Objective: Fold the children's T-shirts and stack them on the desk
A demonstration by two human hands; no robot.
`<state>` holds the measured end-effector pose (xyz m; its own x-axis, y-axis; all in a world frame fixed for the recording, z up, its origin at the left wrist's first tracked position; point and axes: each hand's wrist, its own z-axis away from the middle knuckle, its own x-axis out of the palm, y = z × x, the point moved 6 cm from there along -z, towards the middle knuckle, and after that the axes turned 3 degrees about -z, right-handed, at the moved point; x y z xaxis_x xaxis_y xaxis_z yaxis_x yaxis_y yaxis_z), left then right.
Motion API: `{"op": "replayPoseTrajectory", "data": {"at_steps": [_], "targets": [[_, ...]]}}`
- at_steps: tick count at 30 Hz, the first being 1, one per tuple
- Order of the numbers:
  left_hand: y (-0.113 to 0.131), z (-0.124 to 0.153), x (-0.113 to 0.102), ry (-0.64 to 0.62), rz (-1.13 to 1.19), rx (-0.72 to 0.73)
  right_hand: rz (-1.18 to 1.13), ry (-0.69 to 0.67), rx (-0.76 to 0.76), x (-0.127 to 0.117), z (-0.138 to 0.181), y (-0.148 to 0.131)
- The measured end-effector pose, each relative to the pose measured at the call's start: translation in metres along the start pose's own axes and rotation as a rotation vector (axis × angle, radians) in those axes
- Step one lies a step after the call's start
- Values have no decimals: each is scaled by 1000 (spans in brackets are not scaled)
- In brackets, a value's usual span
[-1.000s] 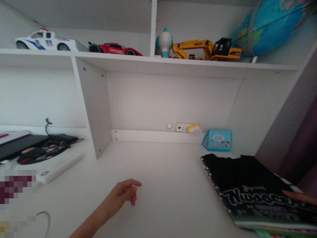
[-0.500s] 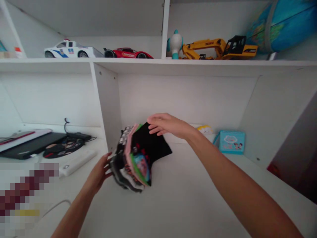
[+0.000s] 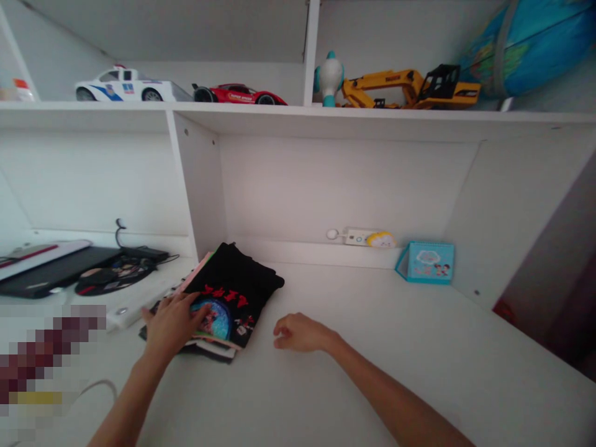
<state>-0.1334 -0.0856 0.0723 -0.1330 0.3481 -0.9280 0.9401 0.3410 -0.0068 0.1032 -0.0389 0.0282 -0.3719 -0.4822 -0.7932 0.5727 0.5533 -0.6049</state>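
Note:
A stack of folded clothes point(image 3: 233, 292), black on top with a red and blue print, lies flat on the white desk point(image 3: 372, 335) next to the upright shelf divider point(image 3: 202, 186). My left hand point(image 3: 172, 323) rests flat on the stack's near left corner, fingers spread. My right hand point(image 3: 300, 332) lies on the desk just right of the stack, fingers loosely curled, holding nothing and not touching the clothes.
A small blue box point(image 3: 426, 262) and a power strip point(image 3: 361, 237) sit at the back wall. A laptop point(image 3: 51, 270), cables and a white bar point(image 3: 135, 304) lie left of the divider. Toy cars point(image 3: 125, 85), a yellow excavator point(image 3: 410, 87) and a globe point(image 3: 535, 43) stand on the upper shelf.
The stack went from the right side of the desk, through the air in both hands, down beside the divider. My right hand has let go; my left hand stays on it.

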Motion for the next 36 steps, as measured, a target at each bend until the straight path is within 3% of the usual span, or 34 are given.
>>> {"op": "replayPoseTrajectory", "data": {"at_steps": [6,10,12,14,17,22,27,32,36], "targets": [[18,-10,-5,-19,-2,134,-122,98,3,-2,7,13],[73,15,-19,3,229,446,-196,282,5,-19,6,28],[111,41,-26,-75,385,639,-212,419,19,-35,9,36],[147,70,-31,-234,524,823,-207,522,28,-50,16,43],[179,91,-35,-423,677,947,-165,525,5,-59,32,48],[167,57,-18,-399,663,799,-78,310,-79,-43,58,50],[135,16,23,-346,555,571,19,268,-25,-31,62,55],[143,22,41,-350,425,651,108,288,-10,-23,63,49],[153,21,35,-293,363,679,123,428,42,-44,75,51]]}}
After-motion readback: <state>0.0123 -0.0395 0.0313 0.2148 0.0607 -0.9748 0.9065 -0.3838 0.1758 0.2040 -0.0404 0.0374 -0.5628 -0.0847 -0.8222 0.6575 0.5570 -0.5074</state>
